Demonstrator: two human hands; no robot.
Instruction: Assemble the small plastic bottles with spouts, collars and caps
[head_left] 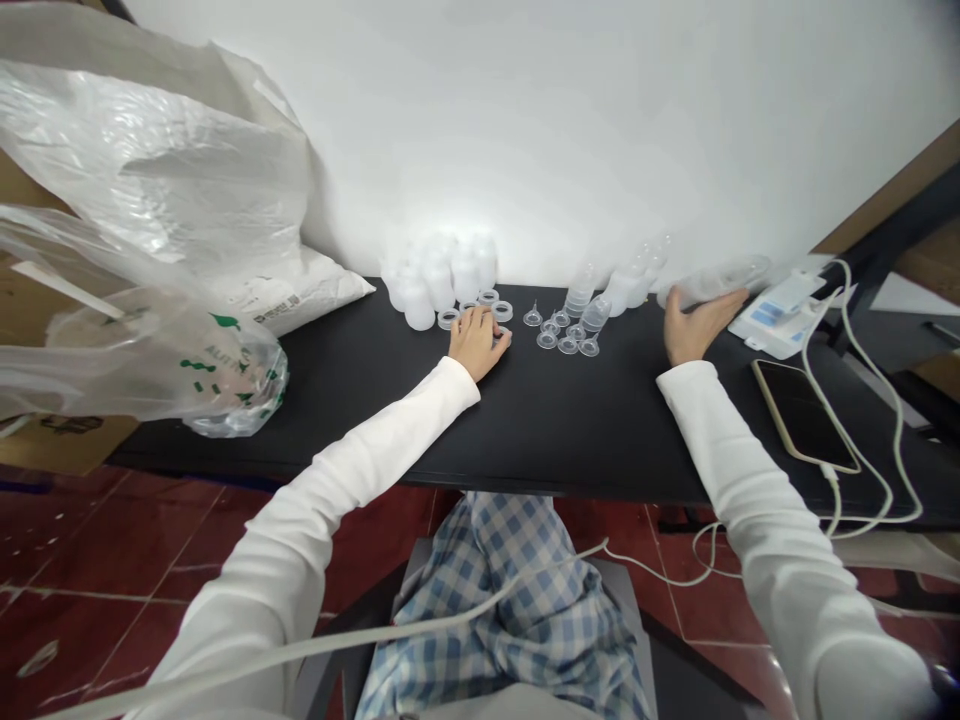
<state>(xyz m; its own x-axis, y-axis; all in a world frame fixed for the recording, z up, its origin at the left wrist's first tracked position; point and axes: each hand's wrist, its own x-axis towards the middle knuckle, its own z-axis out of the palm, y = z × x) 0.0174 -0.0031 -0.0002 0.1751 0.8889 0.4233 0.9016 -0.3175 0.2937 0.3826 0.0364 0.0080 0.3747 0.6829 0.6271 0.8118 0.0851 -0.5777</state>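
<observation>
My left hand (478, 342) rests low over the table with its fingers curled and thumb close to them, around a white plastic ring that is mostly hidden. Other white rings (502, 311) lie just behind it, in front of a cluster of frosted white bottles (439, 277). At the right, my right hand (697, 325) has its thumb and fingers spread beside clear plastic covers (720, 280) lying near the wall; contact is unclear. Between the hands, several clear funnel-shaped silicone nipples (568, 345) sit flat, with clear tube-like covers (596, 314) among them.
A black table (570, 430) runs along a white wall. Large plastic bags (165, 190) fill the left end. On the right lie a phone (806, 412) with a cable and a white-blue box (780, 315). A white cord (450, 622) crosses my lap.
</observation>
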